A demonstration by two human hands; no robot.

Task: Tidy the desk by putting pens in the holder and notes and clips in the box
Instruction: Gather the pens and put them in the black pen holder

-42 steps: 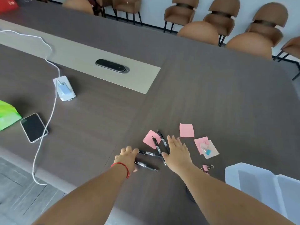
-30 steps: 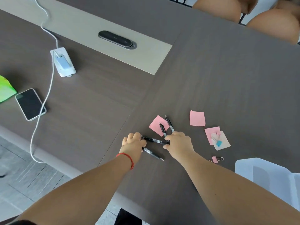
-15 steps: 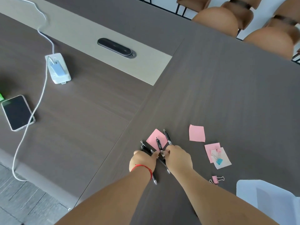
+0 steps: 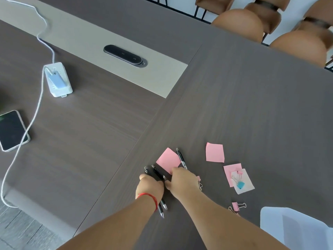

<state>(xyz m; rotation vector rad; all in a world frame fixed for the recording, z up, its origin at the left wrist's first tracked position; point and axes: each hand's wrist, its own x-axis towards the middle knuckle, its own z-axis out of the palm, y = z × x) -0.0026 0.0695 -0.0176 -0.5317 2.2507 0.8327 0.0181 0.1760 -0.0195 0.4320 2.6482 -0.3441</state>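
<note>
My left hand [image 4: 151,186], with a red string on its wrist, is closed around a bunch of black pens [image 4: 156,175]; their tips stick out below the wrist. My right hand [image 4: 182,181] touches it and pinches a pen that passes into the bunch. Another black pen [image 4: 181,157] lies on the table by a pink note [image 4: 168,160], its lower end under my right fingers. More pink notes [image 4: 215,152] lie to the right. A pink and a blue clip [image 4: 240,184] rest on a beige note. A pink clip [image 4: 235,206] lies near the translucent box [image 4: 295,230]. No pen holder is in view.
A phone [image 4: 11,130] on a white cable lies at the left edge, beside a white power strip [image 4: 57,79]. A black socket cover [image 4: 124,55] sits in the beige table strip. Brown chairs [image 4: 239,23] stand along the far side. The dark table [image 4: 252,98] spreads beyond the notes.
The pens lay scattered; both hands closed in and gathered them. Now my left hand holds them as a bunch, and my right hand has come against it.
</note>
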